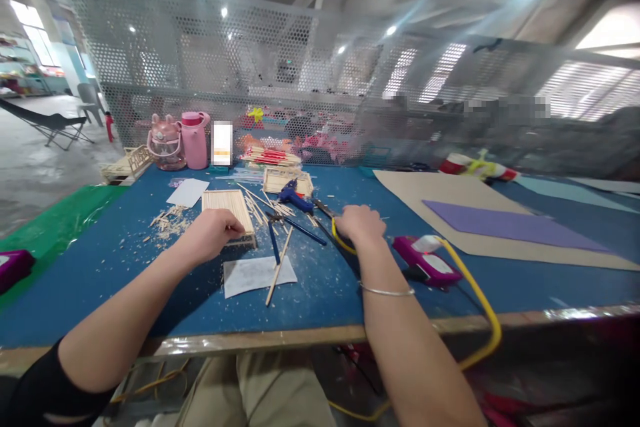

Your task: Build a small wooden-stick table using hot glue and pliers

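Note:
My left hand (215, 233) is closed at the near edge of a small craft panel made of wooden sticks (226, 205), its thumb and fingers pinched together. My right hand (363, 223) is curled around a pair of scissors with yellow handles (343, 238), whose dark blades point away to the left. Between the hands lie blue-handled pliers (305, 229) and a blue glue gun (295, 197). Loose wooden sticks (257, 209) are scattered around them. One long stick (280, 267) crosses a white sheet (245, 278) near the table's front.
Wood scraps (170, 223) lie left of the panel. Behind stand a pink bottle (195, 140), a clear-pink bottle (167, 147) and a stick frame (287, 181). To the right are a purple device (425, 260) with a yellow cable (480, 300) and purple sheet (510, 223) on brown card (410, 190).

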Available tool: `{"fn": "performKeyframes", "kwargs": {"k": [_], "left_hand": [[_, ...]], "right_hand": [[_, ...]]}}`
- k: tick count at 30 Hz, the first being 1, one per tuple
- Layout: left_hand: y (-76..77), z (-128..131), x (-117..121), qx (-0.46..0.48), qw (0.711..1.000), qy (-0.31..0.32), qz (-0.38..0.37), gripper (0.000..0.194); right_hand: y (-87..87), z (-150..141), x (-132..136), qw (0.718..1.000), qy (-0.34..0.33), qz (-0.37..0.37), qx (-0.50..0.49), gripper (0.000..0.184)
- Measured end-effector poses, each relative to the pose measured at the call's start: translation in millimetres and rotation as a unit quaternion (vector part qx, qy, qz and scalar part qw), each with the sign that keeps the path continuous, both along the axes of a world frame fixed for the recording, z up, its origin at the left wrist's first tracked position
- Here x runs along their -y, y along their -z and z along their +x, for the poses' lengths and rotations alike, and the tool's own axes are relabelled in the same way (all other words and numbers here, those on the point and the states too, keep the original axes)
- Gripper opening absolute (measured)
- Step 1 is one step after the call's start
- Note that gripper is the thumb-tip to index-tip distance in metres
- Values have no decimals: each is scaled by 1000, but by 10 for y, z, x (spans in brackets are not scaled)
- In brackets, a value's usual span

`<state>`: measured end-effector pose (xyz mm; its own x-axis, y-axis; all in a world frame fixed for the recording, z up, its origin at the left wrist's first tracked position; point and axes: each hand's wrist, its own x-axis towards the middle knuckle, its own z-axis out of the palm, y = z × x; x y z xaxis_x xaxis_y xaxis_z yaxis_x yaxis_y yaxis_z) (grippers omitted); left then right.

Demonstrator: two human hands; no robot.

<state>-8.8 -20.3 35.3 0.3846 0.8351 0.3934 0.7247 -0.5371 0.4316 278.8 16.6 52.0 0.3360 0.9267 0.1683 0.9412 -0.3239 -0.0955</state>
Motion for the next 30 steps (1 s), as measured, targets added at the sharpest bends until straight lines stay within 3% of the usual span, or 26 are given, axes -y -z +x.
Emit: {"fn": "performKeyframes", "kwargs": {"k": [2, 4, 5, 7, 8, 9, 14, 18, 22, 25, 28, 30], "left_hand": [[4, -5, -10, -12, 1000, 3, -3, 16], [1, -5, -12, -26, 1000, 9, 0, 18], [-3, -5, -9, -31, 999, 10, 2, 18], [-13, -3, -2, -34, 999, 7, 2, 18], [-17, -2, 2, -34, 999, 5, 1, 18], [-21, -3, 5, -35, 999, 4, 1, 18], [-27, -4, -10, -27, 999, 13, -12, 16], [-30, 6, -32, -17, 999, 3, -33, 16], [-29, 6, -32, -12, 1000, 4, -27, 15], [-23, -15, -23, -15, 1000, 4, -26, 14], [-11, -34, -22, -19, 999, 0, -34, 11], [3, -32, -31, -20, 999, -3, -40, 10]], "right_hand": [[-68, -173, 95, 998, -20, 63, 24, 38], [-94, -422, 213, 978, -181, 96, 24, 28], [-81, -560, 277, 954, -289, 72, 6, 22], [-11, -812, 402, 876, -482, -12, -11, 16], [38, -906, 457, 840, -540, -48, -3, 16], [88, -970, 500, 824, -563, -59, 12, 14], [215, -831, 515, 828, -556, -70, 36, 15], [152, -565, 396, 841, -532, -103, 11, 20], [16, -587, 298, 844, -524, -111, -21, 23], [-55, -773, 239, 847, -526, -46, -70, 14], [6, -963, 189, 803, -577, 39, -143, 16], [117, -1044, 168, 788, -586, 80, -168, 13]]}}
